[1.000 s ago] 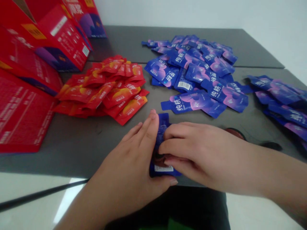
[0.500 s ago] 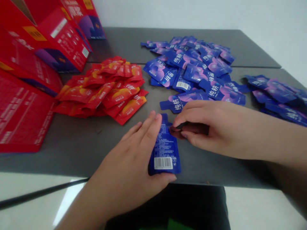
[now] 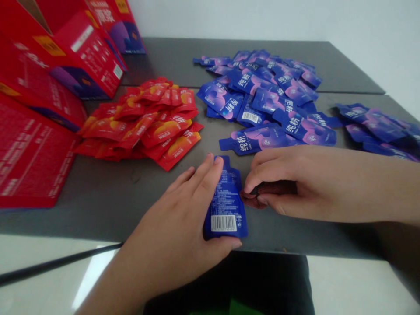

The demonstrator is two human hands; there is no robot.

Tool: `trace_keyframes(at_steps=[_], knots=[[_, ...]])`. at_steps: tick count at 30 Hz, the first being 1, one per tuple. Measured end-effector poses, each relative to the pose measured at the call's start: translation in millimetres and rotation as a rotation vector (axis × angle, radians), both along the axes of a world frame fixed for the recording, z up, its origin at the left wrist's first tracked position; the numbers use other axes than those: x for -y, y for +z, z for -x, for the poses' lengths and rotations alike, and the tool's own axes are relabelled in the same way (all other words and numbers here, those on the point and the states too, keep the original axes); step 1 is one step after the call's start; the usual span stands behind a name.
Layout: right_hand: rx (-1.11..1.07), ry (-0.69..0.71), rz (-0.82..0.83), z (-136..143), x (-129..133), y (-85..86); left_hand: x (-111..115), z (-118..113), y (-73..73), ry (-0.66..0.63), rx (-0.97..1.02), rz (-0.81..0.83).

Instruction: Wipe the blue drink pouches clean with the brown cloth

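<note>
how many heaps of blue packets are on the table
2: a big heap at the back middle, a smaller heap at the right edge, partly cut off. One loose blue packet lies under the left hand.

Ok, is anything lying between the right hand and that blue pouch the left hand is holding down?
Nothing visible. The right hand sits just right of the blue pouch, pinching a small dark reddish thing whose tip reaches the pouch's right edge. Only bare table shows between them. The left hand holds the pouch's left side.
</note>
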State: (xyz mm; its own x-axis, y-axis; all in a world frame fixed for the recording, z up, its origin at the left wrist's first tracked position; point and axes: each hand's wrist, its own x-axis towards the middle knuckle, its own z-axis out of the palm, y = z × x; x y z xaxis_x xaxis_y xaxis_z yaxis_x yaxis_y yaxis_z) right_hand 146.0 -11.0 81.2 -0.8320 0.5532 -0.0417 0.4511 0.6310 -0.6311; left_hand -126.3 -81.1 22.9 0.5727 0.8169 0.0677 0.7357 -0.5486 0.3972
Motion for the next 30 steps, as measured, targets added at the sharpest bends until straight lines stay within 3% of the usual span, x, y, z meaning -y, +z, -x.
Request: trace_keyframes(at_steps=[3, 9, 14, 18, 24, 30], knots=[[0.069, 0.053, 0.114, 0, -1, 2.4, -1, 0, 0.4, 0.001, -0.004, -0.001], [0.036, -0.008, 0.117, -3, -7, 1.7, -1, -1, -0.4, -0.003, -0.001, -0.004], [-0.03, 0.079, 0.317, 1, -1, 10.7, 0, 0, 1.0, 0.006, 0.009, 0.009], [-0.131, -0.088, 0.152, 13, 11, 2.9, 0, 0, 1.4, 0.017, 0.024, 0.035], [-0.097, 0.117, 0.101, 32, 27, -17.0, -1, -2, 1.9, 0.02, 0.049, 0.051], [0.0, -0.02, -0.092, 41, 23, -20.3, -1, -2, 2.0, 0.005, 0.053, 0.041]])
